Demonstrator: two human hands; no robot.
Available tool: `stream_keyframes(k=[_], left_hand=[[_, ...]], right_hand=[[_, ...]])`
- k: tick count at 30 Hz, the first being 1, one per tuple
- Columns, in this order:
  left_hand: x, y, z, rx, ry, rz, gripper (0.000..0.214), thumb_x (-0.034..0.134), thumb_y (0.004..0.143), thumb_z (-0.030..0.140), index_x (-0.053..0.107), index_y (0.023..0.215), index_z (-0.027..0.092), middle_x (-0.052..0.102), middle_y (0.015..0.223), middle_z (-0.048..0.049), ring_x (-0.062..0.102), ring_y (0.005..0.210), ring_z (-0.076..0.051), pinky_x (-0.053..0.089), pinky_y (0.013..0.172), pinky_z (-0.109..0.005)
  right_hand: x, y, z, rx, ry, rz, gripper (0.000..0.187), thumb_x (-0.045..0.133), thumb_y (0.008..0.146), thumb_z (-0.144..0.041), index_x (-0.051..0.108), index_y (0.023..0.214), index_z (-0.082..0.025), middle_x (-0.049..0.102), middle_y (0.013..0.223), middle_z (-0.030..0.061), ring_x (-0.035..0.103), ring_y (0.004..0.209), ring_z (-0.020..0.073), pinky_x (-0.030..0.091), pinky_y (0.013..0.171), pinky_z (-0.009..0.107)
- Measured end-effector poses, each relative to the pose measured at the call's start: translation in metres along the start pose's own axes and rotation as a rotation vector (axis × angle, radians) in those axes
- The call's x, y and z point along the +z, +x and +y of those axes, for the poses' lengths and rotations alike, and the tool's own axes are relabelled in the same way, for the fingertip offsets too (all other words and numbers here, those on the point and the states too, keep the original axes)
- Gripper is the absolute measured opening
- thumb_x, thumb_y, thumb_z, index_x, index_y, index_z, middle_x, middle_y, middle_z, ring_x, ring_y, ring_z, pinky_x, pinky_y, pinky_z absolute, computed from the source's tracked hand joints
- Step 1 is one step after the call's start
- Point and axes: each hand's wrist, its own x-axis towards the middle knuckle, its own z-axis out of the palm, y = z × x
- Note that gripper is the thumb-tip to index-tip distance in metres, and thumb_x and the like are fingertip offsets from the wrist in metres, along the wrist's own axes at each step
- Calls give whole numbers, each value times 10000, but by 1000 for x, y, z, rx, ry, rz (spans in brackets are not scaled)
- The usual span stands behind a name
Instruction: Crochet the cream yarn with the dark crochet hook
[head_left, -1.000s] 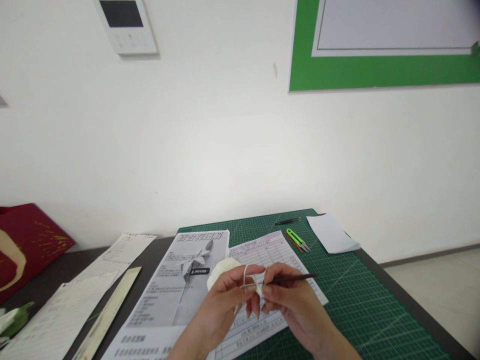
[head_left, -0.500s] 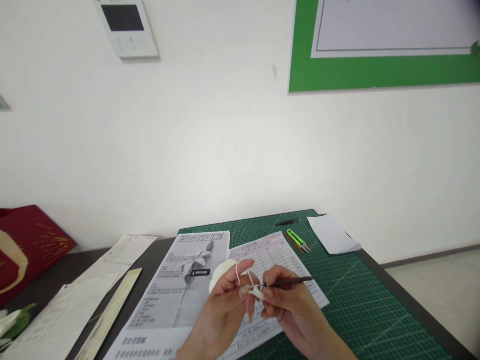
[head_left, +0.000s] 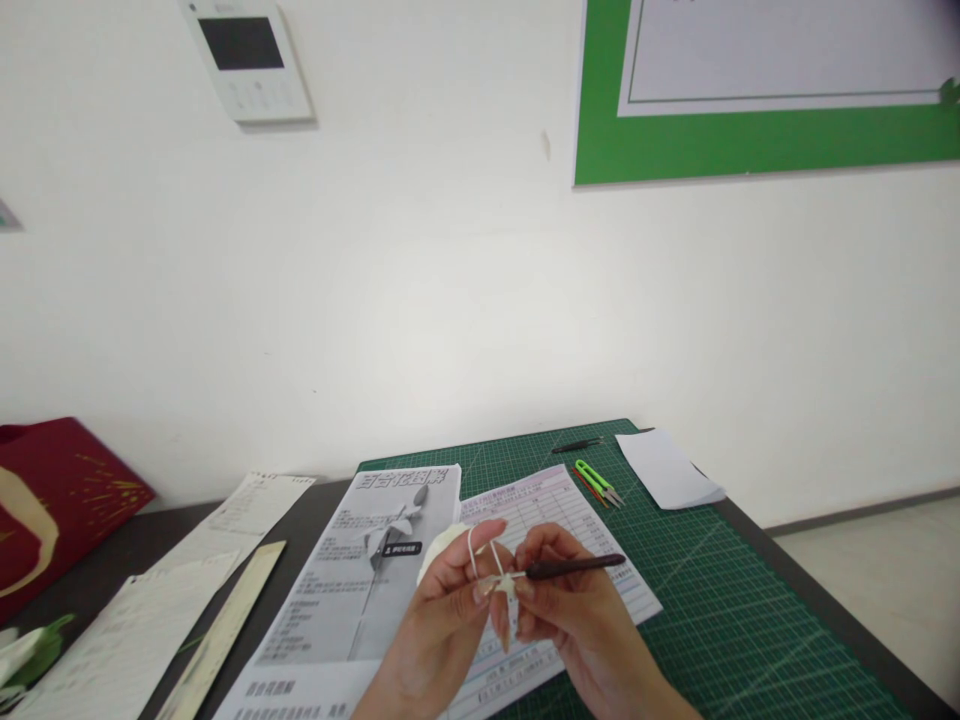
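My right hand (head_left: 574,600) grips a crochet hook (head_left: 577,567) by its dark brown handle, the metal shaft pointing left. A small piece of white crochet work (head_left: 511,590) sits at the hook's tip, between both hands. My left hand (head_left: 450,610) pinches that piece between thumb and a finger, with white yarn (head_left: 471,550) looped over the raised index finger. Behind the left hand a ball of white yarn (head_left: 439,550) is partly hidden. Both hands are above a printed form and a printed pattern sheet (head_left: 322,600) with a flower picture.
On the green cutting mat (head_left: 720,600) lie lime-green thread snips (head_left: 596,480), a dark slim tool (head_left: 576,445) and white paper (head_left: 667,468). To the left are a ruler (head_left: 225,625), handwritten sheets (head_left: 150,630), a white flower (head_left: 30,650) and a red bag (head_left: 60,500).
The crochet hook's handle has turned slightly and shows more in my right hand. The white piece at its tip has shifted and hangs more upright between the fingers. My left hand stays nearly in place.
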Motion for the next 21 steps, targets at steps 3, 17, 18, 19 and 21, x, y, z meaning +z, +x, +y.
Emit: stream_keyframes(k=[3, 17, 18, 19, 21], left_hand=[[3, 1, 3, 6, 29, 6, 332, 649, 751, 190, 671, 1078, 246, 590, 621, -3, 569, 597, -138, 424, 664, -287], [-3, 0, 0, -24, 60, 30, 372, 688, 716, 205, 665, 1087, 238, 602, 625, 6, 552, 573, -116, 425, 663, -273], [-2, 0, 0, -28, 46, 28, 372, 690, 716, 204, 666, 1085, 235, 603, 613, 7, 553, 567, -115, 427, 644, -264], [-1, 0, 0, -32, 30, 27, 367, 692, 715, 204, 669, 1079, 231, 601, 601, 9, 553, 558, -111, 425, 621, -252], [0, 0, 0, -40, 0, 26, 349, 693, 716, 202, 675, 1064, 221, 597, 581, 14, 546, 521, -95, 420, 571, -227]], right_hand=[[0, 0, 1, 12, -3, -24, 323, 790, 644, -196, 490, 763, -186, 610, 571, -57, 565, 441, 63, 426, 440, 161], [0, -2, 2, 79, -109, -64, 420, 773, 664, -254, 363, 740, -210, 656, 613, -43, 617, 522, 77, 456, 426, 123], [0, -1, 3, 78, -111, -66, 432, 777, 660, -262, 355, 738, -213, 653, 603, -47, 616, 510, 78, 461, 417, 124], [-1, -1, 4, 80, -117, -65, 442, 782, 654, -272, 351, 741, -215, 649, 593, -49, 617, 500, 81, 465, 408, 127], [-1, 0, 7, 95, -140, -50, 460, 801, 625, -284, 368, 761, -212, 655, 622, -42, 632, 502, 94, 482, 399, 142]])
